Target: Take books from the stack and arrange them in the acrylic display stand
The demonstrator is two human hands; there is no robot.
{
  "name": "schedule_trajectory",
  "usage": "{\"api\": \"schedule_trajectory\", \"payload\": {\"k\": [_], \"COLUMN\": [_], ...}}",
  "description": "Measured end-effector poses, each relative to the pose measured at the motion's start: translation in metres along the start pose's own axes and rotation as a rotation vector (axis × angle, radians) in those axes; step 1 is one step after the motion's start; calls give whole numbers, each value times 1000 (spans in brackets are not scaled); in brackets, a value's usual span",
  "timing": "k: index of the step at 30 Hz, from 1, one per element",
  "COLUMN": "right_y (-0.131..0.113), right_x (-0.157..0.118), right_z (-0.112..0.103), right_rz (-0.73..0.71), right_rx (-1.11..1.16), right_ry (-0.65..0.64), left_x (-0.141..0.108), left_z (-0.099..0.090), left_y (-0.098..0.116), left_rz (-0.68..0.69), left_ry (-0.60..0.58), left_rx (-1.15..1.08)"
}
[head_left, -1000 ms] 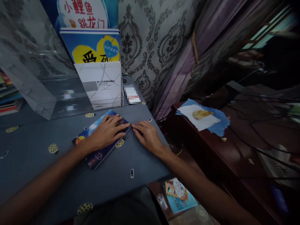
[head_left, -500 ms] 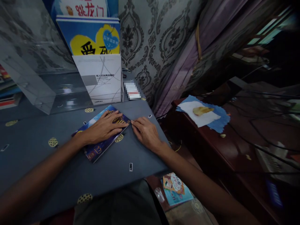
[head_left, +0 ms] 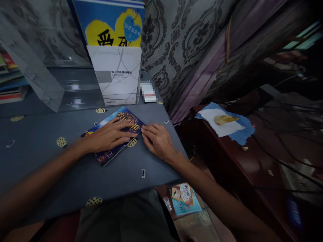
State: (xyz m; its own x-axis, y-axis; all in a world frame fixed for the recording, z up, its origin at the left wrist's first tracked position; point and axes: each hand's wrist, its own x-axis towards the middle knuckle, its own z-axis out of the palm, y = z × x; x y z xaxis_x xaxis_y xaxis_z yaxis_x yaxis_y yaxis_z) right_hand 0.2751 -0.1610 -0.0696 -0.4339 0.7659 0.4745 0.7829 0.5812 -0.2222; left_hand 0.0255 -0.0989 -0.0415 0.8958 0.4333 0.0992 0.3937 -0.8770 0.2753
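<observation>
A dark blue paperback book [head_left: 131, 118] with gold lettering lies closed and slanted on the grey-blue tablecloth. My left hand [head_left: 111, 134] rests flat across its cover, fingers stretched toward the right, hiding the middle of the cover. At the book's right corner, my right hand [head_left: 157, 140] has its thumb and fingers pressed together on the edge. What the fingertips grip there is partly hidden.
Upright behind the book stand a white booklet [head_left: 121, 77] and a blue-and-yellow book [head_left: 111, 23]. A clear acrylic divider [head_left: 42, 74] is at left. To the right, a dark red wooden surface [head_left: 214, 148] holds a blue cloth [head_left: 248, 129]. A picture book [head_left: 186, 203] lies below the table.
My left hand has slid slightly back from the right corner, so more gold lettering shows. My right hand stays at that corner. The whole view has shifted a little.
</observation>
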Motion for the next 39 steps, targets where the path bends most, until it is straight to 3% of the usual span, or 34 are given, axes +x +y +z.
{"api": "schedule_trajectory", "payload": {"k": [7,14,31,35,39], "right_y": [-2,-3,-7,-19,-52], "right_x": [-1,-3,-2,-4,-4], "right_z": [0,-2,-2,-2,2], "right_rz": [-65,-70,-126,-129,-218], "right_rx": [-83,-112,-127,-123,-18], "right_ry": [23,-27,14,10,-63], "left_x": [-16,-39,-114,-124,-130], "left_z": [6,-1,-8,-4,0], "left_y": [8,15,34,39,47], "left_rz": [-32,-29,-36,-44,-70], "left_ry": [18,4,172,183,238], "left_rx": [70,-77,-255,-224,-155]}}
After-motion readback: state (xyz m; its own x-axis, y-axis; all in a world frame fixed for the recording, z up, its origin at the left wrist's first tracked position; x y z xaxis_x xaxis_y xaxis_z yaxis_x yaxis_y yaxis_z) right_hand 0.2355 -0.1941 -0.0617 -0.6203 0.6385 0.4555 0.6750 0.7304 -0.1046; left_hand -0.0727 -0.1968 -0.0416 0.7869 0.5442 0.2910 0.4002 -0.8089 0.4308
